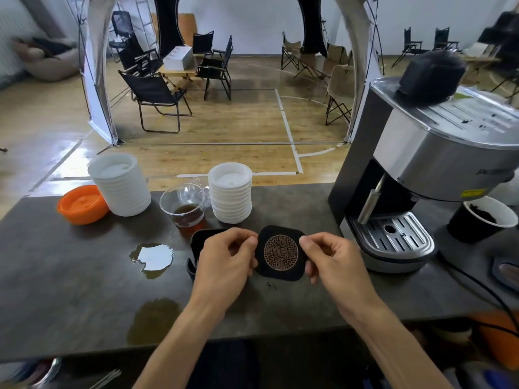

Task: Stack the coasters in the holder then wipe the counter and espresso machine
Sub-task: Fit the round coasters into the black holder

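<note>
A black square coaster (280, 252) with a round copper lattice pattern hangs just above the dark counter (70, 290), pinched on both sides. My left hand (224, 259) grips its left edge and my right hand (328, 259) its right edge. The black coaster holder (198, 238) stands just left of the coaster, mostly hidden behind my left hand. A steel espresso machine (421, 175) sits at the right of the counter. Two brown liquid spills lie on the counter, one (153, 259) left of the holder and one (153, 318) near the front edge.
At the back of the counter stand a glass cup of tea (186, 210), two stacks of white lids (120, 183) (230, 192) and an orange lid (82, 204). A black paper cup of coffee grounds (481, 219) and a power cable (483, 287) lie right of the machine.
</note>
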Available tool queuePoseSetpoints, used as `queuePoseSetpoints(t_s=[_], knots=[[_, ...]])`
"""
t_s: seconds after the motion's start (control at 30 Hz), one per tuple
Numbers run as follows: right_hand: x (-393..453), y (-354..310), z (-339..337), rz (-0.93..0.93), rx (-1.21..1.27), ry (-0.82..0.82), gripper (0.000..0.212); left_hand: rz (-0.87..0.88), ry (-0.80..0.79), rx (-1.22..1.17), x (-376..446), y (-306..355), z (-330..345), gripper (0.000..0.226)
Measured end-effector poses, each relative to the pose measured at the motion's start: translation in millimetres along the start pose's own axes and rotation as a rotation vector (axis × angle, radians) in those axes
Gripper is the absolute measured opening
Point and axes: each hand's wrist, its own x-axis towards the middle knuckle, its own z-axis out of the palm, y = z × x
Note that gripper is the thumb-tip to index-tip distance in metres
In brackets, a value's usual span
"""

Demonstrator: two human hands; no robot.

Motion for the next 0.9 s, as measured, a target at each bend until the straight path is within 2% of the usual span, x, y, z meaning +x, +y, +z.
queuePoseSetpoints(t_s=[0.1, 0.17, 0.27, 0.37, 0.47, 0.63, 0.73, 0.9], knots=[[5.1, -7.0, 11.1, 0.003, -0.002, 0.067, 0.016, -0.006, -0.044, -0.039, -3.2, 1.0, -4.0, 0.018], [8.5, -15.7, 16.8, 0.036, 0.058, 0.046, 0.016, 0.008, -0.032, -0.020, -2.3, 1.6, -10.8, 0.016], [11.7, -24.5, 31.7, 0.102, 0.126, -0.055, 0.018, -0.021, 0.082, -0.066, 3.6, -2.5, -28.1, 0.014], [21.8, -25.7, 55.0, 0.133, 0.037, -0.101, 0.019, -0.086, 0.152, -0.092, 9.1, -3.9, -50.5, 0.018], [35.3, -25.0, 77.3, 0.133, -0.104, -0.130, 0.019, -0.075, 0.197, 0.093, 15.1, -8.0, -71.7, 0.029], [45.6, -5.2, 104.5, 0.173, -0.298, -0.137, 0.020, -0.019, 0.272, 0.677, 19.8, -29.0, -83.3, 0.032], [46.9, 1.9, 111.0, 0.157, -0.358, -0.080, 0.023, -0.006, 0.277, 0.753, 20.6, -37.2, -80.8, 0.029], [43.2, 4.0, 109.9, 0.132, -0.425, -0.012, 0.029, -0.008, 0.242, 0.724, 24.5, -40.1, -80.6, 0.026]])
